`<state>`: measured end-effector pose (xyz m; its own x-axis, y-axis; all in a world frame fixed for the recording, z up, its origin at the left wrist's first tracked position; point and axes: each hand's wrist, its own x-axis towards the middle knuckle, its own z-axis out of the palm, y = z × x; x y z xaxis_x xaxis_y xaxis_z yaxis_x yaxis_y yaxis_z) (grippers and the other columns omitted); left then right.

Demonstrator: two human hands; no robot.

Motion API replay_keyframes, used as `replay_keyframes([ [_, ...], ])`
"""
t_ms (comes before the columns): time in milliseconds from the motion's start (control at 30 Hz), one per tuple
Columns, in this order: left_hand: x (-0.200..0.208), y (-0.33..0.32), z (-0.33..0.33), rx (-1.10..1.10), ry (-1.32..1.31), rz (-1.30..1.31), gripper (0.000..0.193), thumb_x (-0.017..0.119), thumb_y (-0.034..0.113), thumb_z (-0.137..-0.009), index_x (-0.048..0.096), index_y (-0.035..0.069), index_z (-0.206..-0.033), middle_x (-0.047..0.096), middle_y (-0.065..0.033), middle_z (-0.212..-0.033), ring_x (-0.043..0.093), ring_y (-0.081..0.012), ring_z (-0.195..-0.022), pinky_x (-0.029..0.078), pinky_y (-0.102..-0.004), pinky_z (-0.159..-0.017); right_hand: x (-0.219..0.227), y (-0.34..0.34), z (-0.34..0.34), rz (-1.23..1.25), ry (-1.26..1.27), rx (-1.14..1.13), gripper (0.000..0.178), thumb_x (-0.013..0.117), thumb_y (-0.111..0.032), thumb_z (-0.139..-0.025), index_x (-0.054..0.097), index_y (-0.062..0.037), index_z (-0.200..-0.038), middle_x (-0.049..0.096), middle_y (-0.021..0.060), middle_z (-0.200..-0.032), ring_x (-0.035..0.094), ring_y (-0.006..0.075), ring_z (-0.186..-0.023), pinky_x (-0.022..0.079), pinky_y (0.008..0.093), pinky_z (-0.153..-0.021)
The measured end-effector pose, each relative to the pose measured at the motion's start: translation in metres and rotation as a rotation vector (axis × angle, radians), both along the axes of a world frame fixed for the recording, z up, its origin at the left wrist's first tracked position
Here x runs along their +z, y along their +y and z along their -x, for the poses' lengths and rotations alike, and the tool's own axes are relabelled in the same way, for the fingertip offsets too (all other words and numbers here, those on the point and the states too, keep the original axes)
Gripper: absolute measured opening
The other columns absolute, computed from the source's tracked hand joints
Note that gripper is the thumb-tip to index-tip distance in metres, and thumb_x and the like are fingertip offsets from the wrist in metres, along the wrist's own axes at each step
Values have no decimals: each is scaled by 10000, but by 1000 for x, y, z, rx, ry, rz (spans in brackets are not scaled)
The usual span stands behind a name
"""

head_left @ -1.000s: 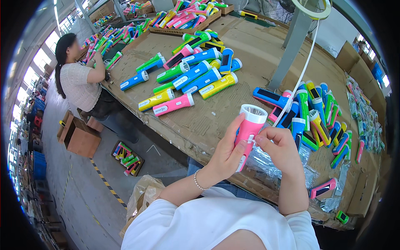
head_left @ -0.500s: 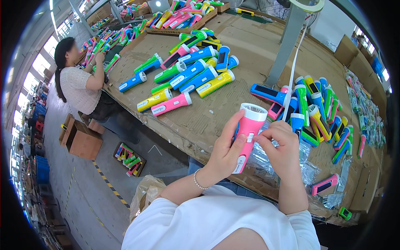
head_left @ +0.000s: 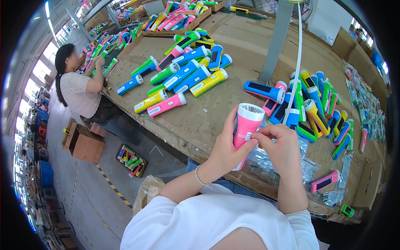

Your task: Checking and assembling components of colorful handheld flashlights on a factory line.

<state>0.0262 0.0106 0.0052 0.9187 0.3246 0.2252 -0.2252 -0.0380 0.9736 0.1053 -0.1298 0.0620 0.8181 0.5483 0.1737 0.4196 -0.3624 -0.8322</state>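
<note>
Tilting upright now, the pink flashlight (head_left: 246, 127) has its lens turned more toward the ceiling than a moment ago, so its side faces the fingers. Left hand (head_left: 227, 150) is clenched round the barrel; right hand (head_left: 283, 146) pinches a small white tag at its middle, just above the crinkled clear bags (head_left: 266, 160).

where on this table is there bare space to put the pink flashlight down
Bare cardboard table lies ahead of the pink flashlight, between the left flashlight pile and the grey post. More bare surface runs beyond the post. Crowded: the right flashlight pile and clear bags under both hands.
</note>
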Motion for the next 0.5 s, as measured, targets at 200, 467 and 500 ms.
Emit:
replay_keyframes([
  [200, 3, -13, -6, -27, -17, -40, 824, 700, 161, -873, 199, -16, -1503, 550, -215, -1313, 588, -251, -1179, 474, -361, -973, 5, -22, -11, -30, -82, 133, 104, 730, -106, -786, 738, -22, -847, 685, 118, -749, 628, 258, -761, 475, 370, -724],
  [467, 6, -31, -22, 105, -140, -227, 600, 692, 116, -860, 421, -14, -1379, 643, -193, -1140, 681, -251, -963, 544, -325, -826, -2, -41, -17, -105, -112, 121, 76, 698, -70, -794, 719, -11, -838, 678, 129, -766, 630, 294, -792, 474, 392, -765],
  [500, 1, -28, -21, 96, -139, -233, 600, 692, 116, -860, 421, -14, -1379, 643, -193, -1140, 681, -251, -963, 544, -325, -826, -5, -43, -18, -82, -139, 76, 71, 695, -67, -795, 715, -11, -834, 672, 132, -762, 629, 305, -801, 471, 400, -788],
])
